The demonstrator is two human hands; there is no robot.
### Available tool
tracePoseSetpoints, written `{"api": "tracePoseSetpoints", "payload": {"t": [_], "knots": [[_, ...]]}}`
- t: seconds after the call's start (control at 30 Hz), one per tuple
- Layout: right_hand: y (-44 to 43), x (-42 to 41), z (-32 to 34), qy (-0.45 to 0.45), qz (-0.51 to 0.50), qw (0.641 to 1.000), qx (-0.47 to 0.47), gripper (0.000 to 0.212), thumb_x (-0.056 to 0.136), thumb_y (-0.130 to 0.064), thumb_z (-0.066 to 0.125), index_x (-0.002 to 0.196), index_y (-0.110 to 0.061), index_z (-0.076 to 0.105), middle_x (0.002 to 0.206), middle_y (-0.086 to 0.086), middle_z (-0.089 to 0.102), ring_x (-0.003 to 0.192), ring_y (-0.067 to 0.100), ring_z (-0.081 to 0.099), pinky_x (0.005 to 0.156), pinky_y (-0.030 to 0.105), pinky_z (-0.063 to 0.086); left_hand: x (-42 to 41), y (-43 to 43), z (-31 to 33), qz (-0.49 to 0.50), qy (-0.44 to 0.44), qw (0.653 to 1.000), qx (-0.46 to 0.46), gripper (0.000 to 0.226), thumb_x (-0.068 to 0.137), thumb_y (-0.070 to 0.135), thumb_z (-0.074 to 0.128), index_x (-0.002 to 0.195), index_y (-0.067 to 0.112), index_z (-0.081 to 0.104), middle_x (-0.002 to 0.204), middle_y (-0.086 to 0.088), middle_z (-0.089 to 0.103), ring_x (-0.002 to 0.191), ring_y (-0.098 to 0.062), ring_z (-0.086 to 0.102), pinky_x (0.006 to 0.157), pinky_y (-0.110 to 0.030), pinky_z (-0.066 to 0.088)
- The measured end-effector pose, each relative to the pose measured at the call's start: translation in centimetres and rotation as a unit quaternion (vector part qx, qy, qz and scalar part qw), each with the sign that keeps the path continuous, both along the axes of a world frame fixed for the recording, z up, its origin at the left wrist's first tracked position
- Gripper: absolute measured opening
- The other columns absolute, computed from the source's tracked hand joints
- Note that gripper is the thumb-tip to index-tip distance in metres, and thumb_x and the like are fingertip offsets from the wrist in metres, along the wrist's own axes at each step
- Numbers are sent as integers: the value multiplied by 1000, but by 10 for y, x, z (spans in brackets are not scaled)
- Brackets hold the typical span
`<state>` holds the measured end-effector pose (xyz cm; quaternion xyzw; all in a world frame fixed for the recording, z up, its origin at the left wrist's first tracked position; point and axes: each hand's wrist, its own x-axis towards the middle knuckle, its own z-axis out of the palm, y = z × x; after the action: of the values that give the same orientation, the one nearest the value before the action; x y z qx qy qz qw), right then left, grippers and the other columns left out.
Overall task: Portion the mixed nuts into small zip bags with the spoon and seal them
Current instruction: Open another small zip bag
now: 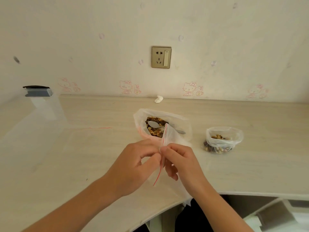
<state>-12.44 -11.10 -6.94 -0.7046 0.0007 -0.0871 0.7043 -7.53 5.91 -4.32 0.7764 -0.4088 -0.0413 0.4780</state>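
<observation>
A small clear zip bag (pixel 168 136) with a red zip line stands on edge between my hands, with nothing visible inside it. My left hand (pixel 133 164) and my right hand (pixel 180 161) both pinch its top edge from either side. Behind them a large open plastic bag of mixed nuts (pixel 180 119) sits on the pale wooden table (pixel 83 148). A metal spoon (pixel 157 125) lies in the nuts, its handle pointing right. A small bag holding nuts (pixel 222 139) stands open to the right.
A crumpled white tissue (pixel 158 99) lies by the wall. A wall socket (pixel 161 57) is above it. A grey bracket (pixel 37 91) sticks out at the far left. The table's curved front edge runs near my forearms, with a drawer (pixel 275 213) below right.
</observation>
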Motion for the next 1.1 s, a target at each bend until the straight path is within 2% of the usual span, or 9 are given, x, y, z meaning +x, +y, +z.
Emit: {"api": "tracePoseSetpoints", "payload": {"t": [0.17, 0.27, 0.47, 0.6, 0.73, 0.83, 0.93, 1.03, 1.1], "knots": [[-1, 0, 6, 7, -3, 999, -49, 29, 90, -27, 61, 65, -14, 68, 49, 2, 56, 40, 11, 44, 44, 18, 35, 10, -1, -4, 28, 9, 999, 28, 16, 92, 37, 65, 81, 27, 71, 84, 6, 73, 88, -21, 70, 79, -40, 55], [3, 2, 7, 4, -9, 997, -72, 32, 91, -15, 55, 61, -17, 68, 46, -5, 54, 41, 7, 44, 45, 15, 36, 13, -1, -7, 50, 83, 995, 17, 19, 86, 38, 75, 96, 33, 60, 83, 7, 74, 80, -14, 71, 76, -31, 57], [-1, 4, 8, 7, 35, 994, -103, 41, 103, -32, 55, 67, -26, 73, 49, 4, 58, 41, 10, 47, 49, 21, 38, 16, 9, 0, 26, 95, 994, 41, 20, 88, 41, 66, 105, 31, 71, 91, 3, 77, 84, -21, 73, 82, -52, 58], [-5, 6, 6, 18, 66, 993, -94, 37, 101, -36, 54, 76, -24, 79, 57, 3, 67, 44, 18, 51, 45, 25, 41, 21, 10, 1, 35, 130, 991, 23, 16, 94, 24, 61, 96, 19, 76, 86, -3, 77, 81, -22, 74, 82, -50, 59], [-8, 6, 4, 26, 73, 992, -101, 38, 97, -38, 52, 79, -17, 79, 63, 14, 69, 48, 30, 53, 48, 28, 43, 27, 12, 2, 48, 170, 984, 19, 25, 101, 5, 60, 83, 16, 74, 79, -7, 77, 74, -25, 74, 74, -35, 61], [-7, 6, 4, 19, 50, 991, -120, 35, 91, -33, 51, 74, -20, 79, 68, 13, 71, 48, 20, 53, 49, 27, 42, 32, 15, 3, 77, 207, 975, -7, 31, 100, 2, 57, 76, 16, 71, 77, -8, 76, 71, -26, 73, 74, -36, 61], [-4, 6, 5, 3, 7, 987, -162, 28, 82, -32, 56, 67, -18, 76, 50, 4, 58, 44, 13, 47, 48, 25, 38, 30, 14, 5, 86, 225, 970, -23, 23, 95, 29, 60, 80, 14, 70, 81, -7, 77, 76, -28, 75, 81, -45, 61], [7, 5, 5, -37, 21, 981, -188, 26, 85, -35, 62, 70, -17, 71, 56, 6, 54, 51, 27, 43, 49, 39, 37, 20, 8, 1, 64, 168, 984, 2, 33, 84, 57, 66, 86, 24, 69, 82, 2, 76, 71, -15, 73, 70, -32, 60], [12, 6, 5, -49, 28, 980, -190, 23, 85, -34, 63, 71, -17, 70, 57, 1, 53, 54, 15, 40, 51, 32, 34, 18, 5, 0, 73, 100, 992, 14, 27, 87, 55, 66, 83, 28, 68, 76, 5, 74, 64, -9, 69, 62, -26, 55]]}}
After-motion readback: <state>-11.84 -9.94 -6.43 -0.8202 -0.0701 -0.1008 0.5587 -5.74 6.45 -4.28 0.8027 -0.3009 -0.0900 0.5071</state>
